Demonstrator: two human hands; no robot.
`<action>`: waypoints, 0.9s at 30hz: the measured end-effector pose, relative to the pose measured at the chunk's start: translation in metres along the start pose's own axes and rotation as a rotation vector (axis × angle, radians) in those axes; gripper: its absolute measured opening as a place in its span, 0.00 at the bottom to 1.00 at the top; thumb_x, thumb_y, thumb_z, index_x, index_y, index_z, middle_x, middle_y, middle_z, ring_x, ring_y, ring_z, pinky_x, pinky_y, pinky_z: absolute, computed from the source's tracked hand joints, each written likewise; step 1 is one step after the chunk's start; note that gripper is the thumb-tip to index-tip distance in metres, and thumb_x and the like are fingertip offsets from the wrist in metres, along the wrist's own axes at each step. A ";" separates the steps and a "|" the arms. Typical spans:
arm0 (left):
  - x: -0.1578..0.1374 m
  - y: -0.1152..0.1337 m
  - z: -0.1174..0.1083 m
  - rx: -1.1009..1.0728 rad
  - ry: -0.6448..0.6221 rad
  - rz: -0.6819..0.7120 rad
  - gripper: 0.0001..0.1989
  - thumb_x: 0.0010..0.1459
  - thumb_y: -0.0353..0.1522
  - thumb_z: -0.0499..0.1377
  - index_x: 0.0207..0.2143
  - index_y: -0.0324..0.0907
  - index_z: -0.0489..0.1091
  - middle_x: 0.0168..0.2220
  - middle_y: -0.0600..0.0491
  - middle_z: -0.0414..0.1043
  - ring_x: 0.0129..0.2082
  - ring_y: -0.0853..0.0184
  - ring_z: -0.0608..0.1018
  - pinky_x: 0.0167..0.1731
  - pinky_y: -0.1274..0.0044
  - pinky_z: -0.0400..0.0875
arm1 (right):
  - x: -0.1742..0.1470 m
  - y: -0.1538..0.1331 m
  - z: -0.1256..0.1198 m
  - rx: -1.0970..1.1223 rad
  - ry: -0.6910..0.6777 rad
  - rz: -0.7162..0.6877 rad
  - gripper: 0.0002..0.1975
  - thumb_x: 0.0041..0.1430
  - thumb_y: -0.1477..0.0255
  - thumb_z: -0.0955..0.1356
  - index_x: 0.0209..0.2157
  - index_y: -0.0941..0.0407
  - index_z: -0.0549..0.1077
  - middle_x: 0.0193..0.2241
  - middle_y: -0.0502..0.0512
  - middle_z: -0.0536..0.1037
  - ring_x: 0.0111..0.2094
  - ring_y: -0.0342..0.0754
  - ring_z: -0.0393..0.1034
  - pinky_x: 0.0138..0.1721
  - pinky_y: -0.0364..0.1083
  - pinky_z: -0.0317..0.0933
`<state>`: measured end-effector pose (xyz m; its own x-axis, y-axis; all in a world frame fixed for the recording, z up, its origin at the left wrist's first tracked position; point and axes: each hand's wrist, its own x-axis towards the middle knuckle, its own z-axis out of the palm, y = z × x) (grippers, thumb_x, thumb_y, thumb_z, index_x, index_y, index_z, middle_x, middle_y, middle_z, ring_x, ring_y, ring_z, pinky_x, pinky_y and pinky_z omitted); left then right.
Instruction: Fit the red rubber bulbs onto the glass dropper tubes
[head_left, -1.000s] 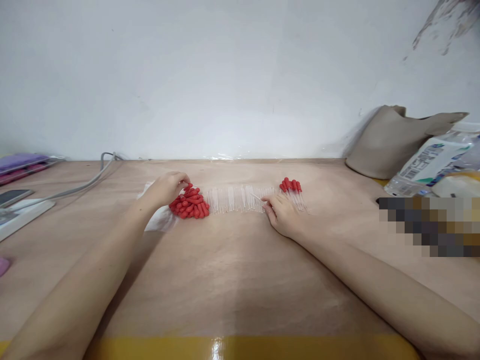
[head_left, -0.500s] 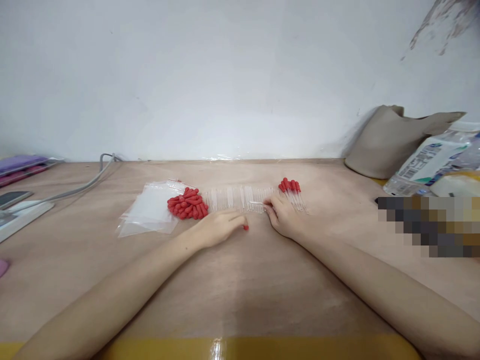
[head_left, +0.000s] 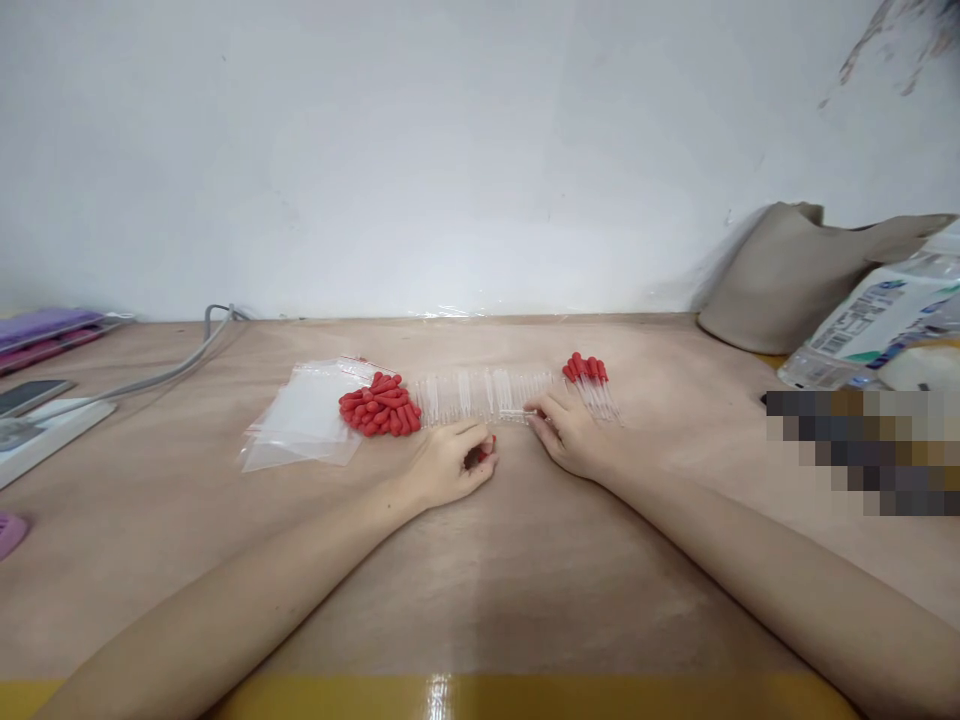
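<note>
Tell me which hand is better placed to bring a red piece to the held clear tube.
Likely the left hand: it holds a red piece near the free end of the clear tube. The right hand has its grip on that tube.

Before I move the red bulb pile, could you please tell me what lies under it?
Clear plastic bags run beneath its left side; their full extent is covered by the red bulbs.

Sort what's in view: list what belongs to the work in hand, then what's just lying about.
In the work:
- red bulb in left hand
- clear tube in right hand
- red bulb pile
- clear tube row
- red-bulbed tubes
- perhaps the zip bags

Lying about:
- phone
- grey cable
- labelled bottle
</note>
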<state>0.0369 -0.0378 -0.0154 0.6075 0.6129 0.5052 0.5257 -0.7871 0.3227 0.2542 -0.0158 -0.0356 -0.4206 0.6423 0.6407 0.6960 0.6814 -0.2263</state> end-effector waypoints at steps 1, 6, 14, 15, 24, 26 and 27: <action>0.000 0.001 0.000 -0.030 0.026 -0.029 0.02 0.52 0.28 0.54 0.27 0.39 0.63 0.27 0.54 0.67 0.25 0.72 0.69 0.26 0.80 0.65 | 0.000 -0.002 -0.001 0.006 -0.018 -0.005 0.07 0.60 0.74 0.59 0.37 0.56 0.66 0.32 0.55 0.72 0.35 0.48 0.65 0.38 0.47 0.59; -0.001 -0.001 -0.001 -0.236 0.123 -0.187 0.04 0.51 0.25 0.54 0.32 0.39 0.64 0.31 0.53 0.68 0.29 0.71 0.73 0.29 0.79 0.71 | -0.001 -0.007 -0.004 0.002 -0.063 -0.019 0.07 0.60 0.73 0.59 0.36 0.55 0.67 0.31 0.53 0.73 0.34 0.46 0.66 0.41 0.48 0.56; -0.001 -0.007 0.002 -0.318 0.185 -0.231 0.05 0.53 0.27 0.54 0.34 0.38 0.65 0.34 0.50 0.70 0.34 0.68 0.75 0.36 0.75 0.74 | -0.002 -0.009 -0.004 0.017 -0.083 0.022 0.07 0.60 0.73 0.59 0.36 0.56 0.67 0.32 0.53 0.73 0.34 0.45 0.66 0.38 0.46 0.56; -0.001 -0.007 0.002 -0.316 0.180 -0.225 0.06 0.53 0.27 0.54 0.35 0.38 0.66 0.35 0.49 0.70 0.35 0.68 0.75 0.37 0.75 0.74 | -0.002 -0.010 -0.004 0.016 -0.085 0.014 0.07 0.60 0.73 0.59 0.36 0.56 0.67 0.31 0.53 0.73 0.33 0.45 0.66 0.38 0.46 0.56; 0.000 -0.009 0.000 -0.190 0.165 -0.247 0.11 0.55 0.31 0.53 0.39 0.41 0.71 0.46 0.47 0.67 0.43 0.64 0.73 0.38 0.72 0.73 | -0.002 -0.017 -0.007 0.036 0.032 0.066 0.07 0.60 0.72 0.59 0.35 0.55 0.67 0.29 0.52 0.74 0.31 0.44 0.67 0.39 0.47 0.55; 0.001 -0.009 -0.001 -0.186 0.143 -0.250 0.11 0.56 0.31 0.53 0.39 0.41 0.72 0.47 0.46 0.67 0.43 0.64 0.73 0.39 0.71 0.73 | -0.002 -0.017 -0.006 0.036 0.006 0.039 0.07 0.59 0.72 0.60 0.35 0.55 0.67 0.29 0.51 0.74 0.30 0.44 0.67 0.40 0.48 0.55; 0.001 -0.009 -0.001 -0.189 0.133 -0.254 0.11 0.56 0.32 0.53 0.38 0.40 0.72 0.47 0.46 0.66 0.43 0.64 0.73 0.39 0.71 0.73 | -0.002 -0.018 -0.006 0.037 -0.007 0.036 0.07 0.60 0.73 0.60 0.36 0.55 0.67 0.30 0.52 0.75 0.29 0.44 0.67 0.40 0.48 0.54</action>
<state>0.0318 -0.0303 -0.0170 0.3821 0.7863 0.4855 0.5226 -0.6171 0.5882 0.2465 -0.0314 -0.0287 -0.3998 0.6689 0.6266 0.6888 0.6703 -0.2761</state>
